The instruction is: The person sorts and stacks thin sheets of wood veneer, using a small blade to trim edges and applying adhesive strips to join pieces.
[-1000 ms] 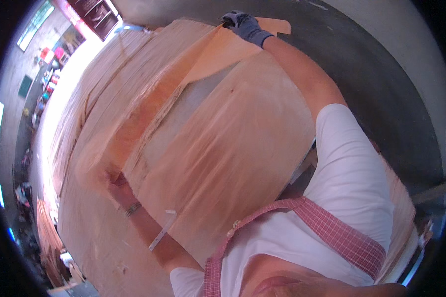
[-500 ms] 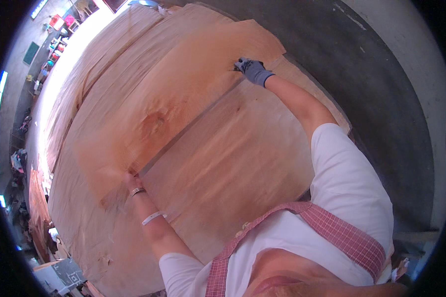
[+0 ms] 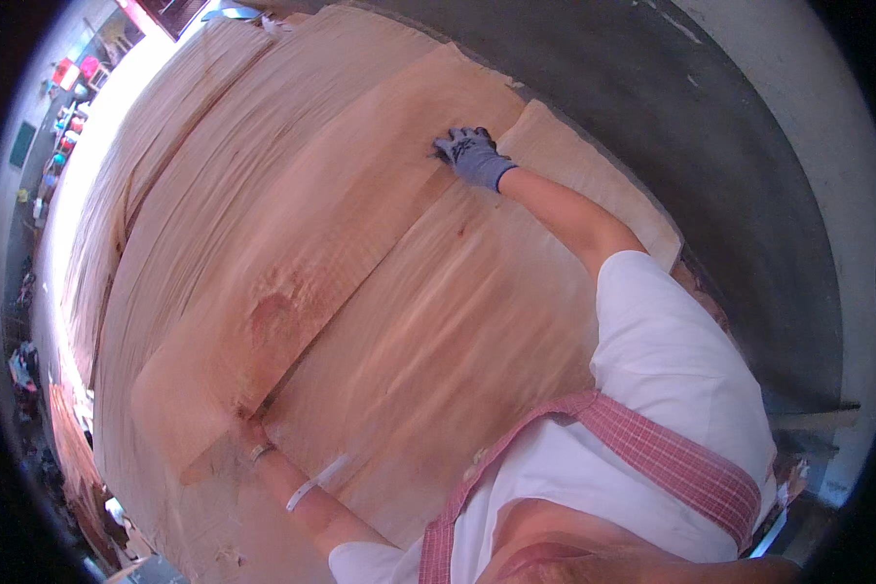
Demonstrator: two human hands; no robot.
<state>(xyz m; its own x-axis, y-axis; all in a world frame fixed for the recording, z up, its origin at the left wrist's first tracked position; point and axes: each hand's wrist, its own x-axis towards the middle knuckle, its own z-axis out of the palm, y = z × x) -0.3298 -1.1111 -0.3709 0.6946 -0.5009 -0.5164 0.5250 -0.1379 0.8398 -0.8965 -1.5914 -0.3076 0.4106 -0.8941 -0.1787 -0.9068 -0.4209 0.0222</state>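
A long tan sheet of wood veneer [image 3: 360, 209] with a large reddish knot lies across a wider layer of veneer [image 3: 438, 321]. My right hand [image 3: 472, 158], in a grey glove, rests on the far right part of this sheet, its fingers spread. At the sheet's near left end is my bare left hand [image 3: 247, 426], closed at the edge next to a dark gap. Motion smears its fingertips, and the sheet hides part of them. Two bands circle my left wrist and forearm.
More veneer sheets [image 3: 180, 146] cover the left side of the broad stack. A separate veneer piece [image 3: 594, 180] lies beyond my right forearm. Dark floor [image 3: 711, 185] runs along the right. Shelves with coloured items [image 3: 68, 127] stand far left.
The veneer sheet has shifted left and toward me and now lies flatter. My left hand has moved nearer with it. My right hand has moved slightly left, its fingers spreading on the sheet.
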